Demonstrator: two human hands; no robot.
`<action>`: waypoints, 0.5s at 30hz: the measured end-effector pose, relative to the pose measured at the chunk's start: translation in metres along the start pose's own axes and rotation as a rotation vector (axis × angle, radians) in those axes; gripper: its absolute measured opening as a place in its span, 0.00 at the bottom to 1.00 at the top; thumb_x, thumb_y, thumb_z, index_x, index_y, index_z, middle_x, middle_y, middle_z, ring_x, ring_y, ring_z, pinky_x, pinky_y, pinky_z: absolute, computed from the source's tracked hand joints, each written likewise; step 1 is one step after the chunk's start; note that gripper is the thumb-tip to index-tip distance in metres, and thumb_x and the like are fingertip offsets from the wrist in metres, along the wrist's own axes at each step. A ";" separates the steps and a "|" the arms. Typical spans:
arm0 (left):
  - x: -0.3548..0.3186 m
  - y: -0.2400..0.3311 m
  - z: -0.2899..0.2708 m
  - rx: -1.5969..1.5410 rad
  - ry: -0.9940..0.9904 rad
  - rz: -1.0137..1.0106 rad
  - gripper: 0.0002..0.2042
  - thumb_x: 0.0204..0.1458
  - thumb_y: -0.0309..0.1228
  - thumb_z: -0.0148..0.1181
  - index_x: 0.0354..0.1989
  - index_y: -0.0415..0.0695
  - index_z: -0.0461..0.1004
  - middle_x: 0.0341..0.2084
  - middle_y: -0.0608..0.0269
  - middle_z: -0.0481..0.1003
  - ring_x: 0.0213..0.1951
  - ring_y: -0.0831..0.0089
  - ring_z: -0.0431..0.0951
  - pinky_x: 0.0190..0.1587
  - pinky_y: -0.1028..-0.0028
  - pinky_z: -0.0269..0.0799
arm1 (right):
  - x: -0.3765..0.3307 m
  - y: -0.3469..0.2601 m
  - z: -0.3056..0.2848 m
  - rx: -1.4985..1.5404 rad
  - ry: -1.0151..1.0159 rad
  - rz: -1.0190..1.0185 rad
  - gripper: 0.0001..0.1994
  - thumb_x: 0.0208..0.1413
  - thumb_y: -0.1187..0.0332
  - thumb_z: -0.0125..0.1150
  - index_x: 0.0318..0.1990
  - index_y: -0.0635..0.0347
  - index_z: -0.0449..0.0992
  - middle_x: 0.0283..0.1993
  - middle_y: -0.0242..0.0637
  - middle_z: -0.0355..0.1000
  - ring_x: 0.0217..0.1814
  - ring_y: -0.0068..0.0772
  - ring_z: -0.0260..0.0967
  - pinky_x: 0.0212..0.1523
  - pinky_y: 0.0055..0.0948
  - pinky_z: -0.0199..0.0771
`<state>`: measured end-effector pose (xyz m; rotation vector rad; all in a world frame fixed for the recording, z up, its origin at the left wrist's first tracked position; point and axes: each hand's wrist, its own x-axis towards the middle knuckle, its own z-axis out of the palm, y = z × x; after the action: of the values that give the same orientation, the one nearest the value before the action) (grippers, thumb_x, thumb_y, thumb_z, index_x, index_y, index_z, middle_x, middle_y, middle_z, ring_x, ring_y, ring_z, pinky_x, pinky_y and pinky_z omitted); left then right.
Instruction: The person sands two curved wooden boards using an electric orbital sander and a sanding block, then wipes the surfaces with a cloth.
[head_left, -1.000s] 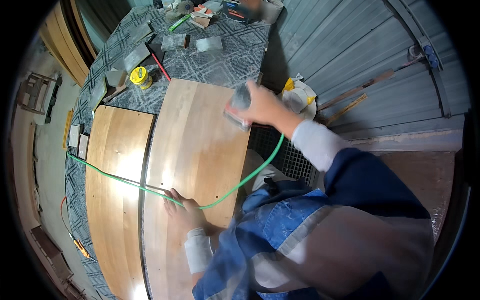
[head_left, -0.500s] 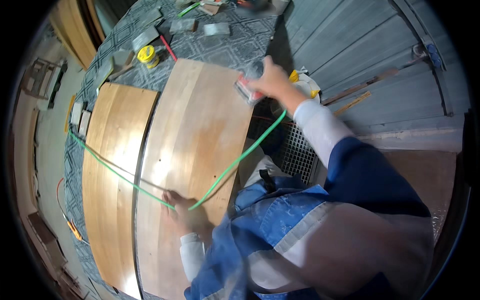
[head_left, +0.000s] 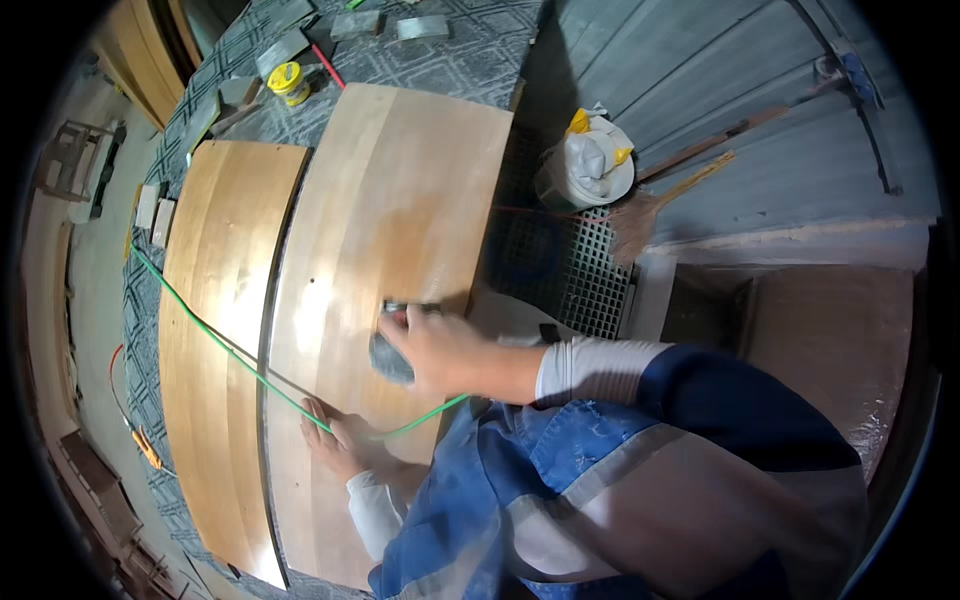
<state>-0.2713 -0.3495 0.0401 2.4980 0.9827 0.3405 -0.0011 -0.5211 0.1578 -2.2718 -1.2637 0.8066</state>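
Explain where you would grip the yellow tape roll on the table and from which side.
Take the yellow tape roll across its outer rim, coming from above: it appears to lie flat on the patterned table, so the round edge is exposed, with other small items close beside it.

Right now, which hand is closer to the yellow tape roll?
Right. The right hand sits mid-panel gripping a grey sander, nearer the yellow tape roll at the table's far end; the left hand lies flat further back.

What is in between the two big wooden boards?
Between the left wooden board and the right wooden board, the head view shows a narrow dark gap, crossed by a green hose.
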 end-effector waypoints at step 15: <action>0.006 0.042 0.016 0.143 0.084 -0.239 0.27 0.65 0.36 0.40 0.74 0.47 0.59 0.73 0.51 0.58 0.75 0.56 0.53 0.76 0.54 0.41 | 0.103 -0.004 -0.003 -0.021 0.063 -0.072 0.31 0.50 0.61 0.66 0.58 0.66 0.63 0.42 0.62 0.74 0.41 0.62 0.78 0.41 0.49 0.80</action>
<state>-0.2363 -0.3776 0.0462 2.4712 1.3673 0.3108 0.0418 -0.4311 0.1333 -2.2361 -1.3225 0.6938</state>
